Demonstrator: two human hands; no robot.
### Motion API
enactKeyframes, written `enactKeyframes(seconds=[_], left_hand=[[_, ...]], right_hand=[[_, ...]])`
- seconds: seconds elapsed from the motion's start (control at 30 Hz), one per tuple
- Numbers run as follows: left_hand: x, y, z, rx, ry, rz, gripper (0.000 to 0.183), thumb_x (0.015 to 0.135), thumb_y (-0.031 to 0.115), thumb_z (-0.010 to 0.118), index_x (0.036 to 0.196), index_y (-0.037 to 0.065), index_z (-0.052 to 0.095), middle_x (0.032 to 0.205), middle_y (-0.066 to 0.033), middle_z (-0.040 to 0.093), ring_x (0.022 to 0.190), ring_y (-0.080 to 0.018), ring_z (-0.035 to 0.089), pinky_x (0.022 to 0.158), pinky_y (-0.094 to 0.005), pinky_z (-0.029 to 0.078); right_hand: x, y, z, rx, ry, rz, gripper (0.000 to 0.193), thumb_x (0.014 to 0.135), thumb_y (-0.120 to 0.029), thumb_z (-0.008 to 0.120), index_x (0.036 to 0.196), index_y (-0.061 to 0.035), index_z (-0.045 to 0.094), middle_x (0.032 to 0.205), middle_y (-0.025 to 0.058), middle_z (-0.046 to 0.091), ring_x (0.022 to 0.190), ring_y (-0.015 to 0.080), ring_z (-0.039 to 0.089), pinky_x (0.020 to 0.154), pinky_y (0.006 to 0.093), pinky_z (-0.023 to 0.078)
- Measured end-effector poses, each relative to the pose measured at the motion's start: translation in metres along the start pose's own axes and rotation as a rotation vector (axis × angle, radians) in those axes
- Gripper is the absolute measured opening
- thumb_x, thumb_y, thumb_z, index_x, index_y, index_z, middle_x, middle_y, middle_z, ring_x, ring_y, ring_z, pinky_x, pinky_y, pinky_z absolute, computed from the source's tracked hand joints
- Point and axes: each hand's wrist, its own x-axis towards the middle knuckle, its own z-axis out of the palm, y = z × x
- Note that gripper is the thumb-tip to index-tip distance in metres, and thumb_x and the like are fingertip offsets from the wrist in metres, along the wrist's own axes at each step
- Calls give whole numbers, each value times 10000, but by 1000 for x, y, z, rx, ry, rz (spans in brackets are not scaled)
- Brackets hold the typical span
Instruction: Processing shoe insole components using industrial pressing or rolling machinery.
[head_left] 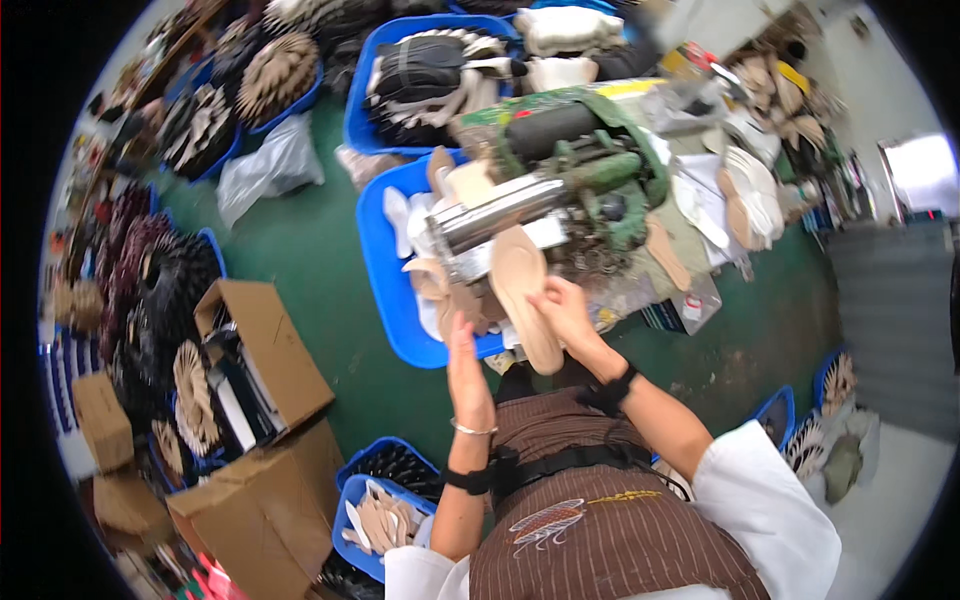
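A beige shoe insole (519,278) is pinched at its edge by my right hand (568,315), its wide end up by the metal roller (500,212) of a green machine (607,172). My left hand (467,378) is upright to the left of the insole, fingers stretched out and holding nothing. Below the roller stands a blue basin (372,262) with white and beige insoles in it, partly hidden by the insole and my hands. Another beige insole (665,254) lies on the bench to the right of the machine.
White insoles (752,200) are stacked on the bench's right side. Beyond the basin is a blue tub (357,105) of bundled dark and pale pieces. Cardboard boxes (275,345) stand on the green floor to the left. A small blue basket (352,556) of insoles is at lower left.
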Motion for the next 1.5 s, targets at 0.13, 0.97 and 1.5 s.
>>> enactKeyframes(seconds=[0.13,0.97,1.5], left_hand=[[-1,-5,-22,20,53,-59,597,973,489,380,1441,123,318,1430,-166,385,1374,-326,255,1105,-543,120],[-54,-57,18,403,116,-192,412,973,326,489,1274,48,523,1189,-111,598,1059,-206,591,867,-326,477],[-37,-28,-71,505,149,-50,421,966,341,497,1278,60,522,1158,-94,611,1016,-182,587,829,-307,472]], right_hand=[[6,-4,-18,-128,-200,17,198,853,-192,654,885,3,661,732,83,685,649,114,628,582,276,485],[-23,-3,-220,-32,-8,-174,317,833,-94,645,1104,53,569,1046,130,661,890,165,647,763,286,504],[4,-27,-29,193,-602,49,189,878,-163,611,984,-8,594,838,74,668,753,158,663,623,297,512]])
